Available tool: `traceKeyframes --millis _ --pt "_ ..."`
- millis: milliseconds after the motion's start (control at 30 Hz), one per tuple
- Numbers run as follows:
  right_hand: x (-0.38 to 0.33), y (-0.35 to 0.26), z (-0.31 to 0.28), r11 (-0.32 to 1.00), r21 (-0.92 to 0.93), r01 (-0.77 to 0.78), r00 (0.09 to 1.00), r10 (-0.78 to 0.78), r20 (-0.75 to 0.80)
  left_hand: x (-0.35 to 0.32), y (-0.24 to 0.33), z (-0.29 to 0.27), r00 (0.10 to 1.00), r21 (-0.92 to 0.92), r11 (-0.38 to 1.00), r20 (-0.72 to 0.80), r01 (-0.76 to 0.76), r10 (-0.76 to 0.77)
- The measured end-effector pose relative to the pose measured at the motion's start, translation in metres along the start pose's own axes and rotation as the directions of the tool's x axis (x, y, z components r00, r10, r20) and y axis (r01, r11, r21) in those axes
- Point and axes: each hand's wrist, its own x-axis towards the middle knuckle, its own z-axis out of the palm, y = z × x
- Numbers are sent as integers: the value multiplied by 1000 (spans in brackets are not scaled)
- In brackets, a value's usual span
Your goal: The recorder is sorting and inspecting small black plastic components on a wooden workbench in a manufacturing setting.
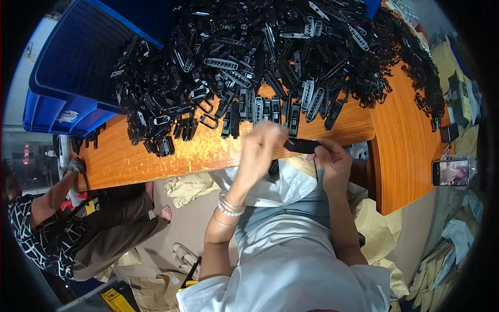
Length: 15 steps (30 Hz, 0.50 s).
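Observation:
At the table's near edge, my right hand (334, 160) pinches a dark, flat, oblong black piece (301, 145) between thumb and fingers. Close to its left end is my left hand (261, 147), with bracelets on the wrist. Motion smears its curled fingers, so whether they grip anything does not show. Just beyond my hands, several black ridged parts (267, 109) stand side by side along the front of a big heap of small black elongated parts (228, 57). Some in the heap have pale slotted metal faces.
The orange wooden table (182, 156) curves around to the right. A blue crate (78, 62) stands at the left. A phone (450, 172) is mounted at the right edge. A white sack (293, 182) lies across my lap. At the far left, another person's gloved hand (77, 165) touches the table.

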Motion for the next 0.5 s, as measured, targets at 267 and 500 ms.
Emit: traceKeyframes --millis 267,500 --pt "-2 3 2 997 61 -57 998 58 -23 13 -2 2 997 559 826 75 -70 34" --pt "-1 0 1 999 22 -26 999 26 21 11 -4 2 975 671 715 209 -196 71"
